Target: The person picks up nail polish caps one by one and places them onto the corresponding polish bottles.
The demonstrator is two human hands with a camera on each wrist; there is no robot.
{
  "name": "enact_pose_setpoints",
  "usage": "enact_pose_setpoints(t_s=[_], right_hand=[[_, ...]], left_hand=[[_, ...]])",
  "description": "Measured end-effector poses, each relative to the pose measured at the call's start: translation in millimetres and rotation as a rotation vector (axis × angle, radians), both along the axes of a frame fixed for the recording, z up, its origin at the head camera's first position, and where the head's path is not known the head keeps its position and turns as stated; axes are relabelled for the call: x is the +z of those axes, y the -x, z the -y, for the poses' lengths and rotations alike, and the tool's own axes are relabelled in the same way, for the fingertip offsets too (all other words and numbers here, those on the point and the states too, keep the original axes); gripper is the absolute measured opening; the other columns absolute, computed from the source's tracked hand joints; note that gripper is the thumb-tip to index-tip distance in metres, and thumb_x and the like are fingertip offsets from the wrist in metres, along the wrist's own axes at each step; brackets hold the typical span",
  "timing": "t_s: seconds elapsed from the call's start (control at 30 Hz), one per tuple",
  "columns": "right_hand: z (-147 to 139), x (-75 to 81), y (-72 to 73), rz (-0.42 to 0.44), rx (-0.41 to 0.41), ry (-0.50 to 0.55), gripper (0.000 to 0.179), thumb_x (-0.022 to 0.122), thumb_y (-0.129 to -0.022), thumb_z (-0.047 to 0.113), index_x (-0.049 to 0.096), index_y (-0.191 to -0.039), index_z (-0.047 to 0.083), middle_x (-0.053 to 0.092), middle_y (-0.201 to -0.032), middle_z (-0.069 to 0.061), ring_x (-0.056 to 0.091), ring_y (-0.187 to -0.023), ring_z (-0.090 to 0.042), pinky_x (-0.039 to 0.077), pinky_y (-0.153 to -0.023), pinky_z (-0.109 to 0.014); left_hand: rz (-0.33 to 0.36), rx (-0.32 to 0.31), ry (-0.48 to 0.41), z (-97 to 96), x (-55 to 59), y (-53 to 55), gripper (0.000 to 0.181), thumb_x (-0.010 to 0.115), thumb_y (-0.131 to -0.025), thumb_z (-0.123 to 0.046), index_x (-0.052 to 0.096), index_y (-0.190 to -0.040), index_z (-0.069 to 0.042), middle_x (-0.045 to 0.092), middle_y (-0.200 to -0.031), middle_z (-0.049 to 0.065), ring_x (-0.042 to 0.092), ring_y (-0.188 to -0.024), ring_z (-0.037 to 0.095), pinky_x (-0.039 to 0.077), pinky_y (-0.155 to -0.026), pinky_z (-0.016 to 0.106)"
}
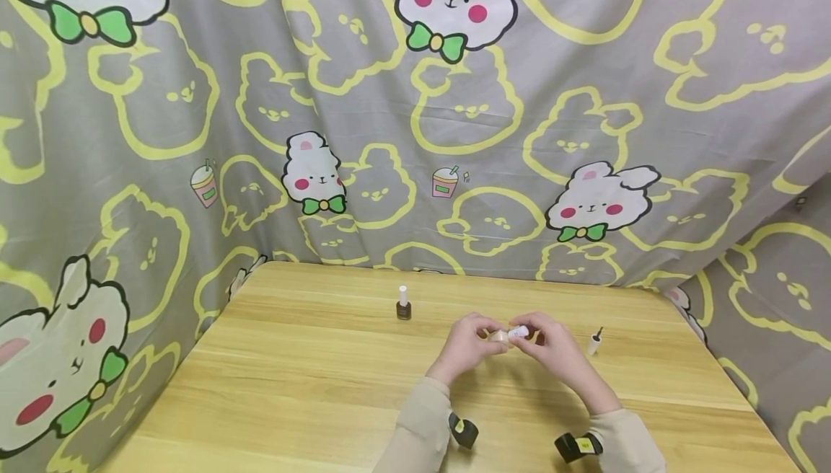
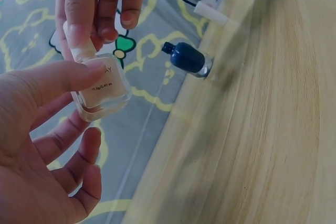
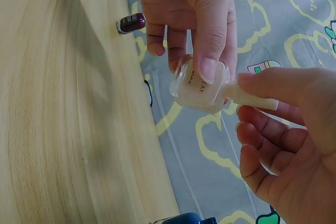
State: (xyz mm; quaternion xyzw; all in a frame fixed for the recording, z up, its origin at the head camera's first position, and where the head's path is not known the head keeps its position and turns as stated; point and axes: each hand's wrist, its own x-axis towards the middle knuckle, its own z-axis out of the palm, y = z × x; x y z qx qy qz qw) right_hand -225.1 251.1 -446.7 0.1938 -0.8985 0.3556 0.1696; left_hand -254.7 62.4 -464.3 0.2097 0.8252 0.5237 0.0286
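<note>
My left hand [image 1: 469, 343] holds a small clear-glass nail polish bottle [image 2: 105, 85] of pale nude polish, thumb across its labelled face. With thumb and fingers my right hand [image 1: 548, 343] pinches the bottle's white cap [image 3: 254, 98], which sits at the neck. The bottle is tilted, raised above the table. Beyond the hands, an uncapped dark blue nail polish bottle [image 2: 187, 57] shows its bare threaded neck; in the head view I cannot make it out. To the right of my right hand, a white cap with a brush [image 1: 595, 341] stands brush upward on the table.
A dark red nail polish bottle [image 1: 404, 308] with a white cap stands upright, back and left of my hands. The wooden table [image 1: 292, 372] ends at a grey patterned curtain [image 1: 363, 120] behind and at both sides.
</note>
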Motion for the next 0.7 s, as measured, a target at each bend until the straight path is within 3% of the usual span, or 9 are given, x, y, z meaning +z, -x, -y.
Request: enact_pose_setpoints(t_s=[0.2,0.47,0.7], right_hand=[[-0.8,2.4,-0.5,0.031,-0.008,0.118,0.032,0.075,-0.084,0.009,0.065,-0.113,0.001,0.065,-0.089,-0.003,0.055,-0.079,-0.003,0.048,-0.062,-0.022],[0.3,0.9,1.1,0.175,-0.027,0.346,0.036,0.067,-0.093,0.021,0.061,-0.124,0.004,0.067,-0.116,-0.014,0.057,-0.098,0.002,0.05,-0.08,-0.017],[4.2,-3.0,1.5,0.2,0.043,0.487,0.036,0.065,-0.094,0.016,0.06,-0.126,-0.001,0.062,-0.126,-0.023,0.059,-0.104,0.005,0.05,-0.084,-0.015]], left_hand=[[0.043,-0.001,-0.065,1.9,-0.2,0.5,0.022,0.08,-0.08,-0.02,0.076,-0.101,-0.015,0.067,-0.102,-0.001,0.056,-0.087,0.013,0.045,-0.069,0.02],[0.099,0.017,-0.134,3.0,-5.3,4.9,0.026,0.081,-0.078,-0.021,0.076,-0.103,-0.016,0.068,-0.102,-0.003,0.056,-0.083,0.009,0.047,-0.069,0.021],[0.156,-0.008,-0.191,3.7,-7.0,5.9,0.027,0.081,-0.078,-0.023,0.076,-0.104,-0.018,0.069,-0.099,-0.005,0.057,-0.082,0.009,0.048,-0.069,0.023]])
